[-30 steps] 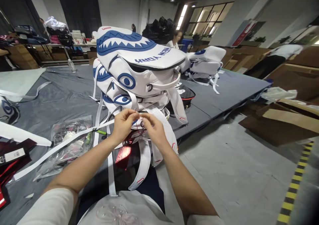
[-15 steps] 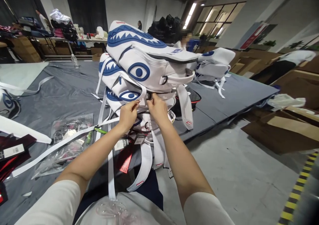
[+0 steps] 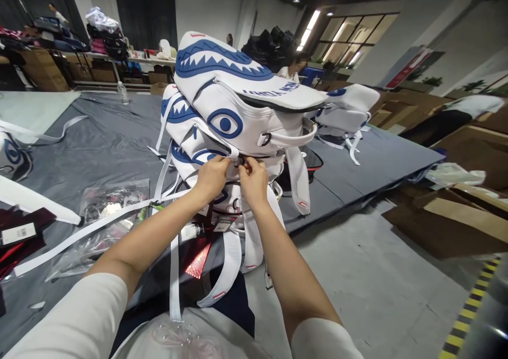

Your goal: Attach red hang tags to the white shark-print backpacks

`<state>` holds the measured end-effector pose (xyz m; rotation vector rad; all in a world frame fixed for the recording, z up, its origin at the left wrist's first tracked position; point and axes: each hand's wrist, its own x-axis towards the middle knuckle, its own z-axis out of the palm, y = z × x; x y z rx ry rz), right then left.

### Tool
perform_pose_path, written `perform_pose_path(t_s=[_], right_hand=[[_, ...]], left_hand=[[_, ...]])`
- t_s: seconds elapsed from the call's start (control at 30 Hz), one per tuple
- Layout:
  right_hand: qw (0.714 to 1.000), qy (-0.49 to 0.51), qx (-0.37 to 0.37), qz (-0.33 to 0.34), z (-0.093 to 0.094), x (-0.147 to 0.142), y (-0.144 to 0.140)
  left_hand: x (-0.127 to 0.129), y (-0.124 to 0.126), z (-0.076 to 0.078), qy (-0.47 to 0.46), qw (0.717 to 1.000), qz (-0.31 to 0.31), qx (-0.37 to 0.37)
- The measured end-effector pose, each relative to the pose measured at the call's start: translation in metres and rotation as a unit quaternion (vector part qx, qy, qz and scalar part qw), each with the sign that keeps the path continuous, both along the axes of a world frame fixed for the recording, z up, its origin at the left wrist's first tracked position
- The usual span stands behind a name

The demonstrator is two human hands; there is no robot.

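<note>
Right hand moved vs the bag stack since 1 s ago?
Yes. The right hand went up the stack of white shark-print backpacks, from the lowest bag to the middle bag's dark ring.

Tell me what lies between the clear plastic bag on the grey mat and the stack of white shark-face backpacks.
In the head view, white straps hang from the backpacks across that gap; one long strap runs over the plastic bag. Otherwise only grey mat shows.

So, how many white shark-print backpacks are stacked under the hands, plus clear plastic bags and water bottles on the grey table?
White shark-print backpacks in the stack that the left hand and right hand pinch: 3
Clear plastic bags: 1
Clear water bottles: 1
Total: 5
</note>
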<state>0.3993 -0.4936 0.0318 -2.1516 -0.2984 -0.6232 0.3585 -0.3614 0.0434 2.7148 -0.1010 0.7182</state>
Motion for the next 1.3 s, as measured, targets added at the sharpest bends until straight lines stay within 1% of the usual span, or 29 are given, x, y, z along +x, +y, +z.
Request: perform_pose_path(t_s=[0.1,0.2,0.3,0.37,0.43,0.5,0.6,0.67,0.73,0.8,0.83,0.87,0.93,0.97,1.0,1.03,1.07,1.1,1.13,1.17,1.2,1.3], right_hand=[[0.999,-0.033,0.006,-0.005,-0.007,-0.001,0.002],[0.998,-0.055,0.011,0.028,-0.012,0.000,0.002],[0.996,-0.068,0.012,0.063,-0.015,0.001,-0.001],[0.995,-0.067,0.013,0.068,-0.017,0.003,-0.005],[0.996,-0.043,0.016,0.074,-0.017,0.007,-0.010],[0.995,0.008,0.038,0.097,-0.017,0.012,-0.014],[0.975,0.098,0.122,0.157,-0.015,0.019,-0.019],[0.961,0.130,0.167,0.177,-0.013,0.022,-0.021],[0.961,0.137,0.164,0.174,-0.011,0.024,-0.023],[0.968,0.128,0.143,0.164,-0.009,0.023,-0.025],[0.970,0.116,0.144,0.156,-0.009,0.021,-0.026],[0.972,0.099,0.160,0.143,-0.008,0.018,-0.027],[0.966,0.059,0.229,0.108,-0.008,0.011,-0.029],[0.958,0.040,0.269,0.090,-0.008,0.007,-0.029],[0.949,0.022,0.304,0.075,-0.007,0.003,-0.029],[0.942,0.005,0.329,0.066,-0.007,-0.001,-0.028],[0.936,-0.009,0.345,0.068,-0.006,-0.004,-0.026],[0.932,-0.020,0.354,0.078,-0.005,-0.008,-0.024],[0.927,-0.028,0.361,0.095,-0.004,-0.011,-0.021],[0.922,-0.033,0.368,0.115,-0.002,-0.013,-0.018],[0.917,-0.034,0.373,0.135,-0.001,-0.015,-0.014],[0.912,-0.028,0.369,0.179,0.002,-0.017,-0.007]], left_hand=[[-0.001,-0.005,0.002,0.012,1.000,0.003,0.021],[-0.003,-0.011,0.007,0.027,0.999,0.011,0.034],[-0.003,-0.018,0.013,0.041,0.999,-0.009,0.015],[-0.001,-0.019,0.015,0.042,0.999,-0.029,-0.001],[0.002,-0.017,0.016,0.037,0.999,-0.039,-0.009],[0.004,-0.013,0.015,0.031,0.998,-0.042,-0.016],[0.003,-0.011,0.013,0.026,0.998,-0.044,-0.029],[0.002,-0.014,0.012,0.030,0.997,-0.050,-0.042],[0.002,-0.018,0.012,0.044,0.994,-0.063,-0.074],[0.004,-0.019,0.012,0.058,0.986,-0.082,-0.130],[0.005,-0.019,0.012,0.063,0.981,-0.091,-0.157],[0.005,-0.016,0.011,0.065,0.978,-0.097,-0.176],[0.005,-0.008,0.008,0.078,0.968,-0.124,-0.204],[0.005,-0.002,0.004,0.092,0.958,-0.148,-0.228],[0.004,0.004,0.000,0.110,0.940,-0.180,-0.270],[0.004,0.011,-0.005,0.127,0.912,-0.216,-0.326],[0.003,0.017,-0.011,0.140,0.875,-0.252,-0.389],[0.002,0.022,-0.017,0.144,0.836,-0.281,-0.448],[0.001,0.027,-0.023,0.137,0.806,-0.300,-0.491],[0.000,0.030,-0.029,0.120,0.794,-0.306,-0.511],[-0.001,0.031,-0.034,0.098,0.799,-0.300,-0.512],[-0.007,0.029,-0.042,0.030,0.857,-0.235,-0.458]])
